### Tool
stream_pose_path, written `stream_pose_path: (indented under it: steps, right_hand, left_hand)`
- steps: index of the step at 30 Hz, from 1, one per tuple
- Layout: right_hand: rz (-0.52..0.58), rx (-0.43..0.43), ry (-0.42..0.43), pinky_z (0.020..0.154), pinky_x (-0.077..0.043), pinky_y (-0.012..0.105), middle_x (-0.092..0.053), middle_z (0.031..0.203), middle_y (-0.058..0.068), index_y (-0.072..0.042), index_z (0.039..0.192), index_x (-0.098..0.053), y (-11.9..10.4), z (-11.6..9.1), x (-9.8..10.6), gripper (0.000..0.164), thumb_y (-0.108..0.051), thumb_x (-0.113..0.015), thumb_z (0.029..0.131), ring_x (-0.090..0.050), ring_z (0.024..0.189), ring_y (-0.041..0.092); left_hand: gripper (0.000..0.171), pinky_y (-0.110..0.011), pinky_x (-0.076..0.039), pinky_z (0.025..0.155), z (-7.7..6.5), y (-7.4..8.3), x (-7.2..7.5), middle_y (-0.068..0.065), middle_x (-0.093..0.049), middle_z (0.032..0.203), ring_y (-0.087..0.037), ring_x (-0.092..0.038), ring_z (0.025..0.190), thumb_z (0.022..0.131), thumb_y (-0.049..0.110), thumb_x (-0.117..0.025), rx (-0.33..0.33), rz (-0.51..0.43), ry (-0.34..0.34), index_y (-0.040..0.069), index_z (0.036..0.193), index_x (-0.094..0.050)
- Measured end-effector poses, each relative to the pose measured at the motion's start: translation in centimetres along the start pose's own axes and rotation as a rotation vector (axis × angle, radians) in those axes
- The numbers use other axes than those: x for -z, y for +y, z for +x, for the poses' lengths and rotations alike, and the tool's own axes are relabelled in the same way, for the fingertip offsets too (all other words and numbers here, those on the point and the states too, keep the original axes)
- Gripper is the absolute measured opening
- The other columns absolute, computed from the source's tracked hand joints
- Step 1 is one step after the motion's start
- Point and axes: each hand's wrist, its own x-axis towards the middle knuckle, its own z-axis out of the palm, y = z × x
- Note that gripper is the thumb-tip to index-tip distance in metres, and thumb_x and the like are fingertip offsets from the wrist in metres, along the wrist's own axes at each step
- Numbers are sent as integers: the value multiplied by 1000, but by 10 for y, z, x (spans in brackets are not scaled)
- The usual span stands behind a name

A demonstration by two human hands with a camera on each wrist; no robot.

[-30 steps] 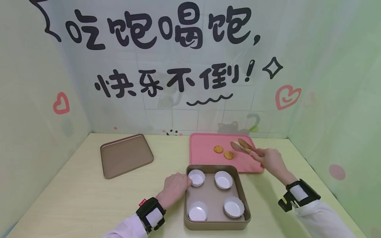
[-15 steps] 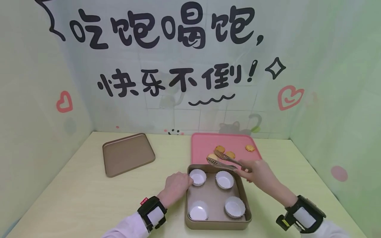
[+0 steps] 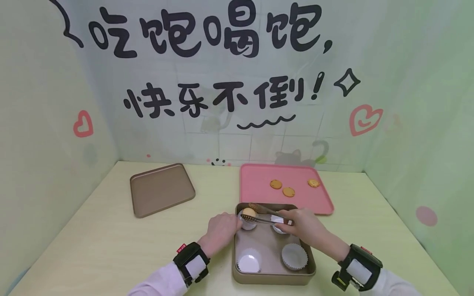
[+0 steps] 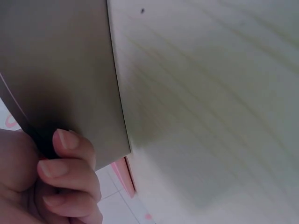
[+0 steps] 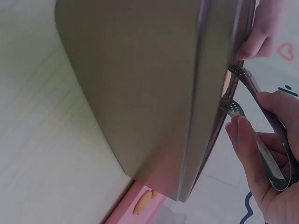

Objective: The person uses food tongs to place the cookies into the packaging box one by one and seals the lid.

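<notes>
Two views (head, right wrist) show the right hand pinching tongs; all show the left hand gripping the tin.

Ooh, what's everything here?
Deep tin: one, brown, front
Paper cups: four, white, inside
Tongs: one, metallic, over tin
Held cookie: one, yellowish, between tongs
Pink tray: one, behind tin
Loose cookies: three, golden, on pink tray
Flat tray: one, brown, back left
Table: one, pale, underneath
Lettering: two rows, black, back wall
Other prints: several, mixed colours, walls
Wristbands: two, black, wrists
Sleeves: two, white, forearms
Left hand: one, gripping tin
Right hand: one, holding tongs
</notes>
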Motion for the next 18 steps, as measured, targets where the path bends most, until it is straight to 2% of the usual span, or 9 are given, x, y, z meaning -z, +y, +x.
stream_pose_path:
  steps: [5, 10, 18]
  right_hand:
    - [-25, 22, -2, 48, -36, 19, -59, 66, -9, -3, 93, -69, 1, 2, -6, 15, -16, -74, 85, -41, 52, -1]
    - [-53, 56, -2, 49, -37, 18, -59, 65, -8, -2, 95, -69, 3, 4, -8, 18, -15, -75, 84, -41, 51, -1]
    - [-66, 32, -15, 51, -39, 20, -59, 65, -8, 0, 99, -70, 2, 4, -8, 24, -18, -76, 83, -42, 54, 0]
  left_hand:
    - [29, -26, -38, 36, 0, 0, 0, 3, -36, 56, -9, -39, 53, 90, 7, -63, 19, -33, 0, 15, 65, -51]
    - [28, -27, -38, 37, 1, -1, 1, 3, -37, 57, -9, -39, 53, 90, 7, -63, 12, -9, -2, 15, 66, -52]
    - [28, -26, -38, 37, 1, 0, 2, 3, -37, 57, -10, -38, 54, 90, 7, -64, 5, -7, -23, 15, 65, -53]
